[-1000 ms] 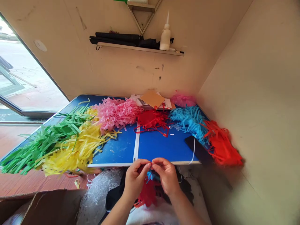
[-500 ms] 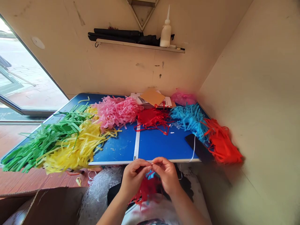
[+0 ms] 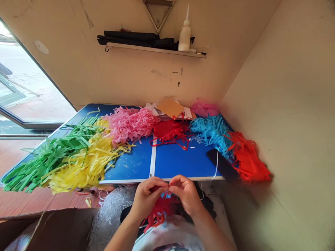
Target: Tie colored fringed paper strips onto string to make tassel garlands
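Red and blue paper strips [image 3: 161, 209] hang in a bunch low in the middle of the frame, pinched at the top by the left hand [image 3: 148, 197] and right hand [image 3: 186, 195], just below the blue tabletop [image 3: 131, 164].

Two cream plaster walls [image 3: 277, 104] meet in a corner, the back one scuffed and chipped. A narrow white shelf [image 3: 157, 50] on it carries black folded bundles [image 3: 133, 39] and a white nozzle bottle [image 3: 184, 37], with a triangular bracket [image 3: 158, 14] above. A blue folding counter [image 3: 131, 167] stands against the wall. To the left, a slanting glass pane [image 3: 31, 83] lets in daylight from a paved street, above a reddish wood floor [image 3: 31, 200] and a cardboard box [image 3: 52, 232].
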